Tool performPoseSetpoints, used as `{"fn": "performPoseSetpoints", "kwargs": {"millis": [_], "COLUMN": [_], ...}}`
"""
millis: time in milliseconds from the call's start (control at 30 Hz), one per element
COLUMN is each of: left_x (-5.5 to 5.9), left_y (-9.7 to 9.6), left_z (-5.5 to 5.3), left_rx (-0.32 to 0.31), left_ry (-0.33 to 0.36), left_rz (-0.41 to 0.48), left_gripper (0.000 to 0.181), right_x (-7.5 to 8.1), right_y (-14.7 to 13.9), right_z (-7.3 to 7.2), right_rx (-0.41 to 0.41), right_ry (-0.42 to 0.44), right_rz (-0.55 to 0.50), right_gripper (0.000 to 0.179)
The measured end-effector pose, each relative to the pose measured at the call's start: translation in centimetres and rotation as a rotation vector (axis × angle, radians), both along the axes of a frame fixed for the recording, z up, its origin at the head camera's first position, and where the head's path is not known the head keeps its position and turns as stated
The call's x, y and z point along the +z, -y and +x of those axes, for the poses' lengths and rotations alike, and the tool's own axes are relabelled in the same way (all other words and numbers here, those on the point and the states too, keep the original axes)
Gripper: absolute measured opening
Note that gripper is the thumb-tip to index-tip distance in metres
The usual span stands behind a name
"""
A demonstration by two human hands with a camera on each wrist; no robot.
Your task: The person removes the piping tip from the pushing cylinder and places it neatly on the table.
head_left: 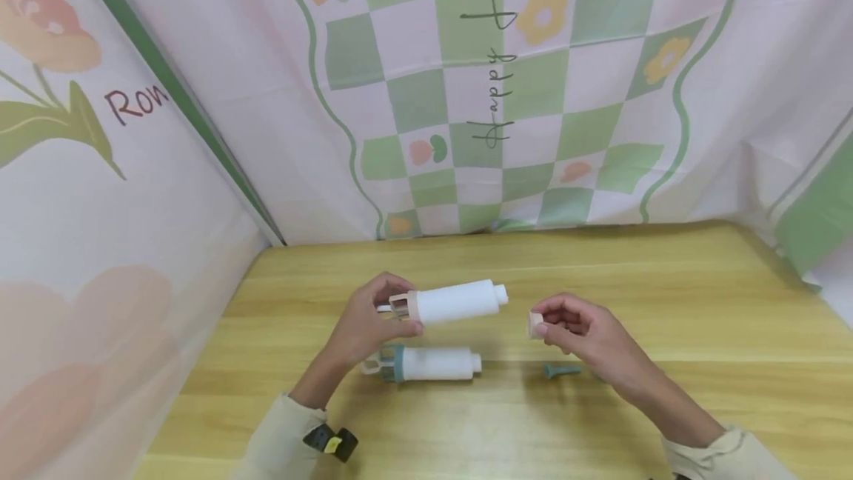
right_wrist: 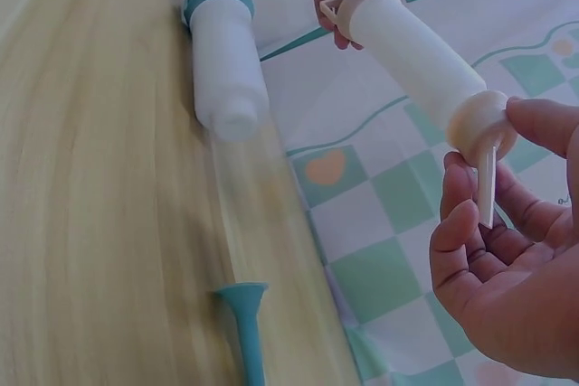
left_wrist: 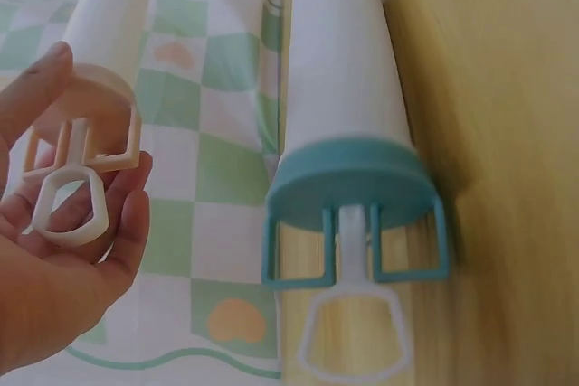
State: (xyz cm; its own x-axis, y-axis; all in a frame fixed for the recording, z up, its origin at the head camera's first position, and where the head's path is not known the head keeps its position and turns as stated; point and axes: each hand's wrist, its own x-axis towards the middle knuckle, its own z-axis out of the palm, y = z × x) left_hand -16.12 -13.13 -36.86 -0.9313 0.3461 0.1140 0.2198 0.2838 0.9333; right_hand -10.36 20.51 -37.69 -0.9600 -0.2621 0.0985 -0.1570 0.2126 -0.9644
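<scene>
My left hand [head_left: 362, 326] holds a white plastic syringe [head_left: 460, 302] by its beige end, thumb on one side and fingers on the other. The syringe is raised, its narrow tip pointing right; its ring-shaped plunger handle [left_wrist: 101, 214] shows in the left wrist view. Between thumb and fingers, my right hand [head_left: 589, 335] pinches a beige nozzle [right_wrist: 479, 124] with a thin spout. In the head view a small gap separates nozzle and syringe tip. Below them a second white syringe [head_left: 436, 364] with a teal collar lies on the table, and a teal nozzle [head_left: 563, 370] lies under my right hand.
The wooden table [head_left: 413, 435] ends at the back against a curtain [head_left: 466, 95] with green checks, flowers and lettering. Another flowered curtain [head_left: 133, 243] hangs along the left side. A dark wrist strap [head_left: 331, 441] sits at my left sleeve.
</scene>
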Motion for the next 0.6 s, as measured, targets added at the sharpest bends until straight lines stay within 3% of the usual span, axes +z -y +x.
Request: {"fn": "performPoseSetpoints", "kwargs": {"millis": [600], "left_x": [0.5], "left_y": [0.3], "left_z": [-2.7], "left_rx": [0.023], "left_ry": [-0.010], "left_rz": [-0.040], "left_gripper": [0.047], "right_x": [-0.2], "right_y": [-0.4], "right_z": [0.2], "right_rx": [0.007], "right_ry": [0.018], "right_rz": [-0.006], "right_gripper": [0.029]}}
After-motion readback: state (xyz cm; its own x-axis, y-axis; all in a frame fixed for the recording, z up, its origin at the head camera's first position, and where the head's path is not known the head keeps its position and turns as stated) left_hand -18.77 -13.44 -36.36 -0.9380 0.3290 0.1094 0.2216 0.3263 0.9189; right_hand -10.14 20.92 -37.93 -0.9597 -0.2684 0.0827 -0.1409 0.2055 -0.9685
